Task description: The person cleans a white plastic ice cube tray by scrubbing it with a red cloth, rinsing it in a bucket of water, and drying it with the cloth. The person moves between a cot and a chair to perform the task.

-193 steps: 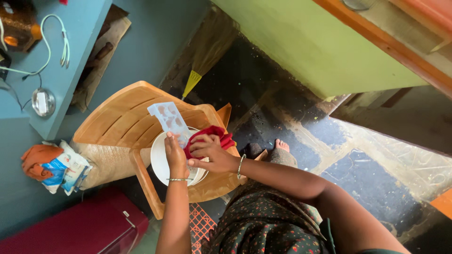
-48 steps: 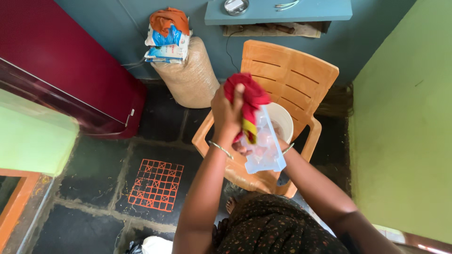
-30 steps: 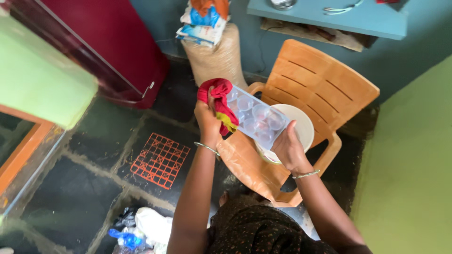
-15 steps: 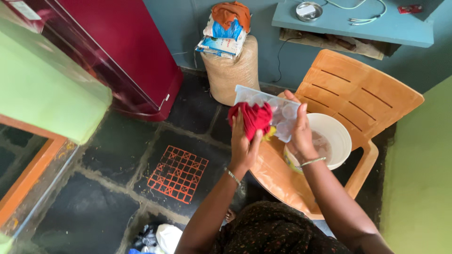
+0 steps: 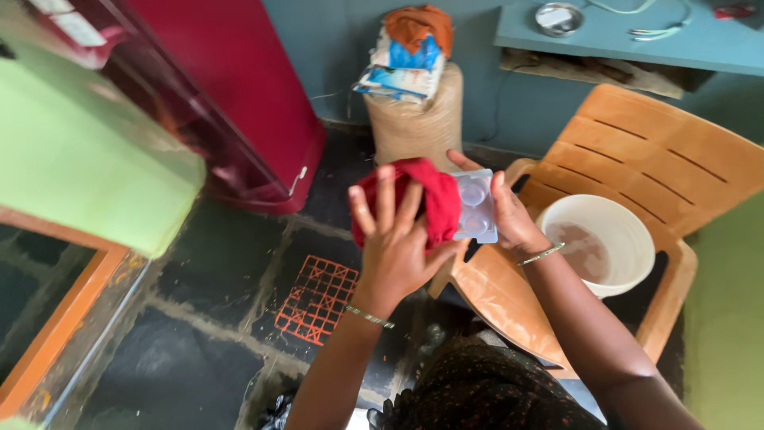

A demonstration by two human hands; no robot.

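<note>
In the head view, the left hand (image 5: 394, 247) presses a crumpled red cloth (image 5: 418, 199) with spread, open fingers flat against a clear plastic ice-cube tray (image 5: 475, 207), which the right hand (image 5: 513, 219) grips by its far edge, thumb on top. The tray's long axis runs left from the right hand, mostly hidden under the cloth, its visible cups apparently empty. Right of the tray, a round white plastic bowl (image 5: 629, 231) holding cloudy water sits on the seat of an orange plastic chair (image 5: 637, 151).

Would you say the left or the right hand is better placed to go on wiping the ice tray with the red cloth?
Left, probably. The left hand lies spread over the red cloth, pressing it against the clear ice tray. The right hand grips the tray's edge and is needed to steady it.
</note>
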